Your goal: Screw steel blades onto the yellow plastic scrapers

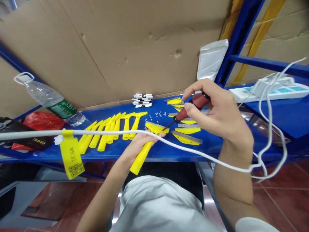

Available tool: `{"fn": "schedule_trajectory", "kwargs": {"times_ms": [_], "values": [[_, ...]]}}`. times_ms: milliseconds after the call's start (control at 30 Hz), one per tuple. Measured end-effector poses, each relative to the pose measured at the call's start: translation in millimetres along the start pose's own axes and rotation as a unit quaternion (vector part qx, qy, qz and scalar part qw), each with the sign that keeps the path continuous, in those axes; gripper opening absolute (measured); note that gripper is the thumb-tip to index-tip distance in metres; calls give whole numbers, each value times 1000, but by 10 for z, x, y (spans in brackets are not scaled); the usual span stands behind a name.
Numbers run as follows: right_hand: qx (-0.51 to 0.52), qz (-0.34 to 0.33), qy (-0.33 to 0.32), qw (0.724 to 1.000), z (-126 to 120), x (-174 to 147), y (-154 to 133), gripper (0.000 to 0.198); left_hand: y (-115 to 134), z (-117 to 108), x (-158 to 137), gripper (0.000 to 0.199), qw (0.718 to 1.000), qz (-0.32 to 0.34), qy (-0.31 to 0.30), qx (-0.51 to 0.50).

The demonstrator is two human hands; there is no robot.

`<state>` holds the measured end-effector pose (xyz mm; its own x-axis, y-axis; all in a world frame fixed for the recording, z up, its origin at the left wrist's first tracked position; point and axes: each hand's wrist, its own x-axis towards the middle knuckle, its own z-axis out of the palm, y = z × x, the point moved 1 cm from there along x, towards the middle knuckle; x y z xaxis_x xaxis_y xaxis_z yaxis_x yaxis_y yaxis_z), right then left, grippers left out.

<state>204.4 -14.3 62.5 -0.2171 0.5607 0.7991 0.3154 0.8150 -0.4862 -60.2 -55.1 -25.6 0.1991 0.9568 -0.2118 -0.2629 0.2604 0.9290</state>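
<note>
My left hand [138, 145] is closed around the neck of a yellow scraper [142, 157], its handle pointing down toward me. In my right hand [217, 112] is a screwdriver [183, 113] with a dark red and black handle. The screwdriver's tip meets the right part of the scraper's head; a screw there is too small to make out. Left of my hands, several yellow scraper handles [103, 141] lie in a row. To the right lie several yellow head plates [187, 130] with metal blades. Small metal screws [156, 114] are scattered between the two groups.
A stack of black-and-white pieces [143, 100] stands by the cardboard wall [120, 48]. A water bottle [55, 100] leans at the left, near a red bag [43, 120]. A white cable [193, 152] with a yellow tag [71, 158] crosses in front. A power strip [282, 91] is at the right.
</note>
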Motion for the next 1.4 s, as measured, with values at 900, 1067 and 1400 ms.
{"fn": "schedule_trajectory", "kwargs": {"times_ms": [900, 1067, 1400], "values": [[52, -10, 59, 997, 105, -24, -139, 21, 221, -56, -652, 13, 995, -36, 55, -70], [40, -22, 43, 998, 143, -16, -144, 28, 251, 17, -535, 24, 1000, -16, 23, -6], [69, -6, 18, 997, 120, -33, -133, 24, 223, 93, -432, 28, 999, -3, -10, 36]]}}
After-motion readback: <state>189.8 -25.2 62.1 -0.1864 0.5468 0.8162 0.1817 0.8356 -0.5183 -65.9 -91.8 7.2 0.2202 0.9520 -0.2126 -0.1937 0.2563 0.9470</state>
